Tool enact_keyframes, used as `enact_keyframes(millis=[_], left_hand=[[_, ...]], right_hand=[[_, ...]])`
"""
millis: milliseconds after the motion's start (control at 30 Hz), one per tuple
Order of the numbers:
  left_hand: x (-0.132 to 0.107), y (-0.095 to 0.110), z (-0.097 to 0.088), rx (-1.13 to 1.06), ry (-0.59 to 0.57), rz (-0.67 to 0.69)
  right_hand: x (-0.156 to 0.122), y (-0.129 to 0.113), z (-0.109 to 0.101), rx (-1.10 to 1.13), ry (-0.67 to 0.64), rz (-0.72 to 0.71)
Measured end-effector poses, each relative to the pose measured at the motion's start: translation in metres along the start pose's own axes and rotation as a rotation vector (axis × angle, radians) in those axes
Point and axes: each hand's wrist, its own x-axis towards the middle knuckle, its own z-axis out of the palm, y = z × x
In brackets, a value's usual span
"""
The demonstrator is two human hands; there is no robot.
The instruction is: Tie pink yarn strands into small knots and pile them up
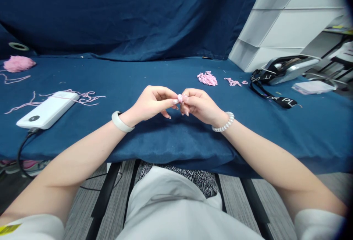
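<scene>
Above the front part of the blue-covered table, my left hand [154, 103] and my right hand [202, 104] meet fingertip to fingertip. Both pinch a small pink piece of knotted yarn [180, 98], mostly covered by the fingers. Behind my right hand lies a pile of small pink yarn pieces [207, 78], with a few more loose pink pieces [233, 82] to its right. Off to the left, cut pink yarn strands [87, 97] are draped over and beside a white power bank [51, 110].
A pink yarn ball [19, 64] and a roll of tape [18, 46] are at the far left. On the right are an open grey case [295, 70], a black lettered strap [278, 99], a clear flat box [313, 87] and a white stacked box [286, 27]. A cable [22, 148] hangs over the front edge.
</scene>
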Motion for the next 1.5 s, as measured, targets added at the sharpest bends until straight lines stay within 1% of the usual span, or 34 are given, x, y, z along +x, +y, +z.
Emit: enact_keyframes(millis=[233,467,633,967,1167,1333,1400,1500], left_hand=[[-0.0010,0.0008,0.0022,0.066,0.039,0.016],[-0.0027,0.0028,0.0020,0.057,0.015,0.029],[-0.0042,0.0045,0.0036,0.088,0.044,0.012],[-0.0048,0.0051,0.0048,0.110,0.066,0.045],[-0.0049,0.0057,0.0052,0.143,0.073,0.024],[-0.0049,0.0048,0.0053,0.152,0.064,0.033],[-0.0047,0.0037,0.0053,0.158,0.062,0.054],[-0.0037,0.0011,0.0046,0.167,0.055,0.112]], right_hand=[[0.0007,0.0032,-0.0012,-0.067,0.002,-0.005],[-0.0002,0.0015,-0.0006,-0.034,-0.002,0.005],[0.0001,0.0029,-0.0013,-0.033,-0.001,0.012],[0.0011,0.0056,-0.0022,-0.056,0.013,-0.015],[0.0010,0.0062,-0.0028,-0.095,0.018,-0.028],[0.0009,0.0050,-0.0034,-0.075,-0.018,-0.054],[0.0005,0.0044,-0.0024,-0.102,-0.020,-0.082],[0.0001,0.0036,0.0001,-0.225,0.039,-0.114]])
